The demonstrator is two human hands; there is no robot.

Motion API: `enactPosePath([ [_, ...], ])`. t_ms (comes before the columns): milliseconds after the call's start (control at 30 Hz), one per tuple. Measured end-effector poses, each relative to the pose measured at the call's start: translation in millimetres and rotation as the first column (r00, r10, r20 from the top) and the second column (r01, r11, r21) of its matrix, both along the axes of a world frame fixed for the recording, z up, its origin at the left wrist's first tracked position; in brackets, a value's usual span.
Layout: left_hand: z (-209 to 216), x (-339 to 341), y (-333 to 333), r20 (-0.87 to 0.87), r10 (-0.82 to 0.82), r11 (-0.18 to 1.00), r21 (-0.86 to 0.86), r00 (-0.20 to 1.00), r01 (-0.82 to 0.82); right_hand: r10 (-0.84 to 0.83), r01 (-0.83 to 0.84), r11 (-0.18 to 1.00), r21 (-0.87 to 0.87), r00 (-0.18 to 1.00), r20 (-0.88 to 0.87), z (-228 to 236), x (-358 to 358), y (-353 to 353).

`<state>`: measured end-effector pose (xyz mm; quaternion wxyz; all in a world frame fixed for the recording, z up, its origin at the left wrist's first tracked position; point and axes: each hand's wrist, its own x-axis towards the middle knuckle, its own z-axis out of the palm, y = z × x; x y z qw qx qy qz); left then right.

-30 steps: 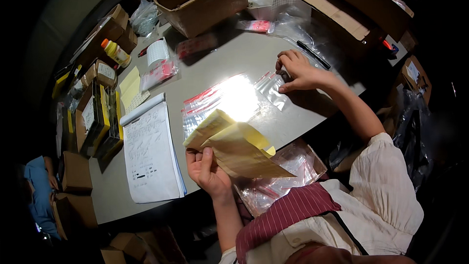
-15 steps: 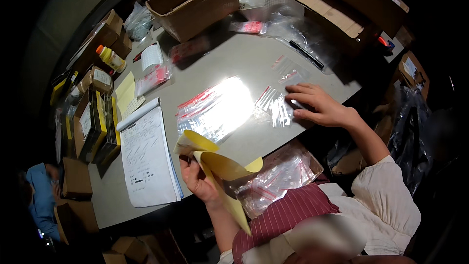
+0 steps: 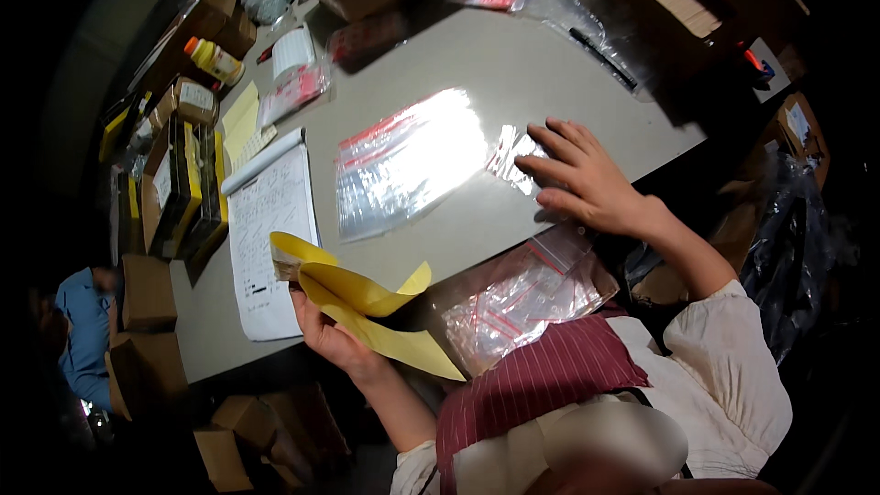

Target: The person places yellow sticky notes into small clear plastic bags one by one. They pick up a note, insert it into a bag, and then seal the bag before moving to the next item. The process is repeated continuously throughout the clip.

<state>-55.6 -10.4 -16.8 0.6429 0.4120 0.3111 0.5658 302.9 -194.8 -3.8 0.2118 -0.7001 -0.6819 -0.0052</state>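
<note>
Paper point(image 3: 344, 289), yellow and curling into loose leaves, is located in my left hand point(image 3: 327, 330). This hand is closed, with thumb and fingers pinching the left end of the paper; the free leaves extend rightward, beyond the near edge of the counter point(image 3: 500, 60). Number of sheets: cannot be determined.

My right hand point(image 3: 587, 174) is open, palm down, fingers spread over a group of small clear bags point(image 3: 507, 154) lying on the counter. The fingers partly cover the bags, so I cannot tell whether the fingertips press on them or how many lie underneath. My right hand grips nothing that I can see.

Status, as judged from the layout: the work appears to be partway through. Completed portion: numerous clear bags with red strips point(image 3: 513, 312) already lie in the open box point(image 3: 605, 286), below the near edge of the counter and in front of my body. A single bag point(image 3: 561, 249) lies at the far end of that box, apart from the main heap.

Remaining portion: the small bags beneath my right hand are on the counter, outside the box. A stack of larger clear bags point(image 3: 385, 174) lies flat to their left, also outstanding if it belongs to the same batch. The paper is not yet set down. Contents of the bags: not readable through the glare.
</note>
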Motion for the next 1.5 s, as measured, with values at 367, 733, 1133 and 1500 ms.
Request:
enactPosePath([
  [367,29,22,-14,0.073,0.085,0.988,0.121,0.994,-0.093,0.242,-0.145,0.968,0.207,0.769,-0.591,39,-62,-21],
  [733,53,67,-25,-0.192,0.031,0.931,0.363,0.981,0.042,0.323,-0.25,0.936,0.246,0.887,-0.33,96,-77,67],
  [1133,23,8,59,-0.594,0.602,0.773,0.602,0.533,-0.202,0.201,-0.269,0.959,0.085,0.441,-0.875,53,-81,92],
  [1500,70,19,-6,-0.723,-0.108,0.834,0.308,0.683,0.458,0.256,-0.366,0.925,0.102,0.403,-0.879,62,-82,93],
])
